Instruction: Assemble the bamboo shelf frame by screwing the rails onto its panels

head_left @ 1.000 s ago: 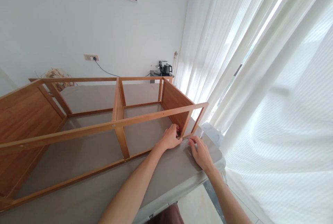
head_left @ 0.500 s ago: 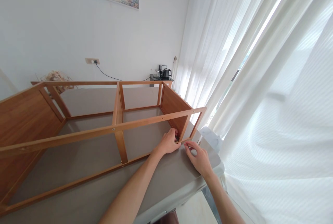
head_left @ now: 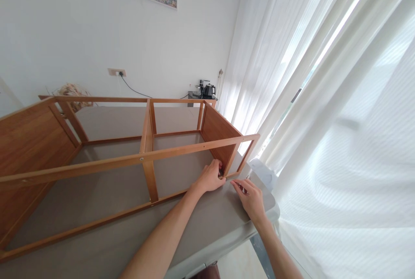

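Note:
A brown wooden shelf frame (head_left: 175,154) lies on its side across the grey-covered surface. At its near right corner, my left hand (head_left: 212,176) is closed around the lower rail, its fingers on the inner side beside the end panel (head_left: 218,124). My right hand (head_left: 251,197) is just right of that corner, apart from the rail, with thumb and fingers pinched together. Whatever is in the pinch, if anything, is too small to make out. Screw heads show in the upper near rail, one of them a metal fastener (head_left: 142,158).
White curtains (head_left: 324,149) hang close on the right. A crumpled clear plastic bag (head_left: 263,172) lies at the right edge of the grey cover (head_left: 207,227). Behind the frame are a black kettle (head_left: 209,90) on a small stand and a wall socket (head_left: 116,72) with a cord.
My right hand has drawn slightly right and down, away from the frame's corner, still pinched. My left hand keeps its hold on the rail. The view has shifted slightly.

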The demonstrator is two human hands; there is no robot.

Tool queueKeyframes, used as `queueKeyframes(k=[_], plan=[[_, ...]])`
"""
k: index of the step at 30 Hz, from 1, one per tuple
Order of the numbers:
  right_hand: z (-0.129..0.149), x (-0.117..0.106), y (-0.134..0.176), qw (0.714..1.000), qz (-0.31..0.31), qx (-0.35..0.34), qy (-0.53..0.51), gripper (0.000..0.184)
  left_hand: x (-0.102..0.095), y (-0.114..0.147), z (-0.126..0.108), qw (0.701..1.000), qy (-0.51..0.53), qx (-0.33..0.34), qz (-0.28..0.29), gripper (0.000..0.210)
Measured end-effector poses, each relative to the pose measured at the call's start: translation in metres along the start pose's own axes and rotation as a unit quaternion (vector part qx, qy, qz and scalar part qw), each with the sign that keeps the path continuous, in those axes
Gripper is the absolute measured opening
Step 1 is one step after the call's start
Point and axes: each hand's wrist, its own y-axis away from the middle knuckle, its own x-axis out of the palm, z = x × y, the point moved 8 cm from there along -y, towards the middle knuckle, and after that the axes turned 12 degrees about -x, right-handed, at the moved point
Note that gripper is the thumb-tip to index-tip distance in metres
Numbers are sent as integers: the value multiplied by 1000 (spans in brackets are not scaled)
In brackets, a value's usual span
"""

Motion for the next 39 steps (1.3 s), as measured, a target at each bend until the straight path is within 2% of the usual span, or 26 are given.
queueKeyframes(k=[7,13,25,29,33,39], plan=[[-2,2,-4,1000,-1,16,8,37,-4,3,-4,1000,-3,0,8,36],[-7,6,-5,998,27,58,11,42,-4,2,-4,1000,-15,-1,11,35],[-28,14,-1,978,54,163,-122,39,-4,1,-3,1000,-9,-2,12,37],[-33,17,4,965,42,188,-179,39,-3,1,-3,1000,-7,-2,13,38],[-30,16,3,968,49,173,-176,38,-3,1,-3,1000,-2,-3,14,39],[-13,9,-8,993,56,70,-77,36,-4,2,-3,1000,-6,-5,15,38]])
